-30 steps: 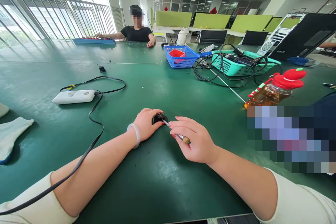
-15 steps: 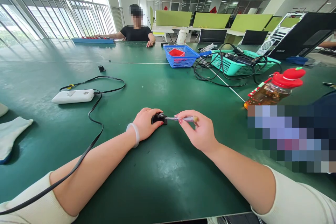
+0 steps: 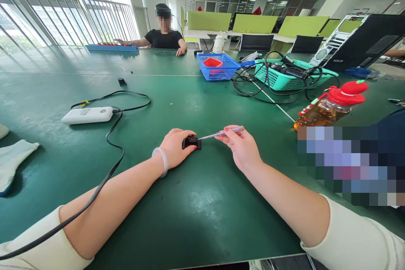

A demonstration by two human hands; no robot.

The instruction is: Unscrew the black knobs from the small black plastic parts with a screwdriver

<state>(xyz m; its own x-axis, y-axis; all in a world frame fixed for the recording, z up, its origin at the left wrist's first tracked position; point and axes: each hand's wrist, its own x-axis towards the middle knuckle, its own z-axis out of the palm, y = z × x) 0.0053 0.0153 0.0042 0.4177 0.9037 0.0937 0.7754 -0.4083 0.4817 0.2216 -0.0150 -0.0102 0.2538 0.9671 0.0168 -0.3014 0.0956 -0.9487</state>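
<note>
My left hand rests on the green table with its fingers closed around a small black part, pinning it to the surface. My right hand pinches a thin screwdriver with a clear handle. The screwdriver lies nearly level, its metal tip touching the top of the black part from the right. A pale bangle circles my left wrist.
A white power bank with a black cable lies at left. A red-capped bottle lies at right. Blue basket and teal basket with cables stand farther back. A person sits at the far end. White cloth at left edge.
My right hand has lifted and swung outward to the right, so the screwdriver went from pointing steeply down under the palm to lying nearly level. My left hand kept the part still.
</note>
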